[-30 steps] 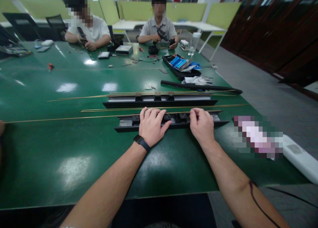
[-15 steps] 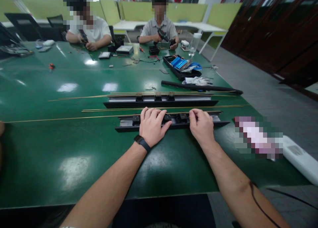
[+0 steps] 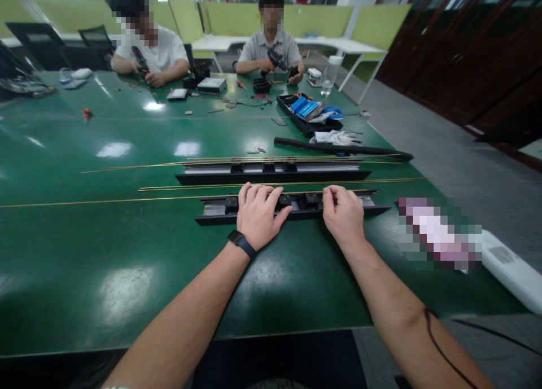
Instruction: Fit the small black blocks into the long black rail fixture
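Note:
My left hand (image 3: pixel 259 217) lies across a long black and silver rail (image 3: pixel 215 209), fingers spread over its far side and thumb apart on the near side. Black blocks (image 3: pixel 311 200) sit in the rail's channel. At its right part, my right hand (image 3: pixel 344 213) is closed in a pinch at the far edge. A thin brass-coloured rod (image 3: pixel 105 201) runs from the left frame edge along the rail to this pinch; the fingers hide its end. Just beyond lies a second rail (image 3: pixel 271 177), with more thin rods (image 3: pixel 190 187) between and on top.
A black tube (image 3: pixel 339 147), pale gloves (image 3: pixel 336 138) and a black tray (image 3: pixel 296 115) of blue packs lie farther back. Two people sit across the green table (image 3: pixel 148 287), holding tools. A white device (image 3: pixel 508 270) lies at the right edge, by a blurred-out object.
Both hands stay in place on the rail. At the far left edge, a bit of another person's hand and arm by the rod's end has gone out of view.

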Demonstrator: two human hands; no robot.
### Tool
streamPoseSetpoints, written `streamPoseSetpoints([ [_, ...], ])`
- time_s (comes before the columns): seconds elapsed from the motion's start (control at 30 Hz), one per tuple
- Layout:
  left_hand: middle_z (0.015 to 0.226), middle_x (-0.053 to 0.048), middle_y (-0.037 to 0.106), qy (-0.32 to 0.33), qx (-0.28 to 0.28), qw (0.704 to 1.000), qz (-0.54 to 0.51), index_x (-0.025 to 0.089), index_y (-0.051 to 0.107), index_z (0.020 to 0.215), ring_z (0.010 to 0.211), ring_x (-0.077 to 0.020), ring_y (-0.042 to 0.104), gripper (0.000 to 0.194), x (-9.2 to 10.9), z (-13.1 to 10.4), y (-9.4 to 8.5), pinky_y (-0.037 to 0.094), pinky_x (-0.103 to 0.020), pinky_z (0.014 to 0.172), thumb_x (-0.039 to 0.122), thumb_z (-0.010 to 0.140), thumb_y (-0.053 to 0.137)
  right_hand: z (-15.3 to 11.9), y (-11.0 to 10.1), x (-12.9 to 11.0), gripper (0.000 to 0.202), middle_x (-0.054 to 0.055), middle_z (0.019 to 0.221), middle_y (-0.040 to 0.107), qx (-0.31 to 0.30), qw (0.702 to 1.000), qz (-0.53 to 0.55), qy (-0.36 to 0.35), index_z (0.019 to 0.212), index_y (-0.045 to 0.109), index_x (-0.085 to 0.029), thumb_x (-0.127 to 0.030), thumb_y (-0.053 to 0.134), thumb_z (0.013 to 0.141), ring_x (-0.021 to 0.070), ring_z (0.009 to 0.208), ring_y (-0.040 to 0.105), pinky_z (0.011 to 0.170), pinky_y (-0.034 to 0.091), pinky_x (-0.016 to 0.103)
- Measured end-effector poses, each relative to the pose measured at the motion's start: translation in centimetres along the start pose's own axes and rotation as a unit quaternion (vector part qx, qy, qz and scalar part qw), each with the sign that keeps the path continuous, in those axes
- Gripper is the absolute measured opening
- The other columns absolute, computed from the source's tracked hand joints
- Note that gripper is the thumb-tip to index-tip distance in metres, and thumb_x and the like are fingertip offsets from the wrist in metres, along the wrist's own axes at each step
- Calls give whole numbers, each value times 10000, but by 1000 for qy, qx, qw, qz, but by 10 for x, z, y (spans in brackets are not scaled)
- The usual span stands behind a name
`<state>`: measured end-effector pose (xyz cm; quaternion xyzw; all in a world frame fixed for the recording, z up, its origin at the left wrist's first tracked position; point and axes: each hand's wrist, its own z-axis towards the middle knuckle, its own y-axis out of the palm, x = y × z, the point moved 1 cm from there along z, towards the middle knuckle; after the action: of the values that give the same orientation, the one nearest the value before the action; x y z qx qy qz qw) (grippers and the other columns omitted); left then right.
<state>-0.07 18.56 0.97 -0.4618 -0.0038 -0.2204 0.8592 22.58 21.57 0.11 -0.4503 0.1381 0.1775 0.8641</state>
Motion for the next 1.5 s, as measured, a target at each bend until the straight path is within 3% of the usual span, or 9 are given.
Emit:
streamPoseSetpoints([
  [0.33, 1241, -89, 717, 3, 1, 1000, -1, 231, 679, 1340, 1243, -300, 580, 463, 0, 0, -1, 270, -533, 1258, 534, 1000, 592, 3, -3, 6, 337, 103, 936, 756, 20, 999, -14, 30, 1027, 696, -196, -413, 439, 1034, 262, 898, 626, 837, 382, 386],
  [1.5, 1250, -89, 717, -5, -3, 1000, -9, 252, 675, 1343, 1261, -303, 573, 454, 1, 0, -2, 255, -538, 1267, 530, 993, 597, -1, -2, 1, 358, 77, 922, 748, -20, 1000, -9, -9, 1051, 702, -215, -404, 398, 1052, 246, 926, 607, 864, 357, 378],
])
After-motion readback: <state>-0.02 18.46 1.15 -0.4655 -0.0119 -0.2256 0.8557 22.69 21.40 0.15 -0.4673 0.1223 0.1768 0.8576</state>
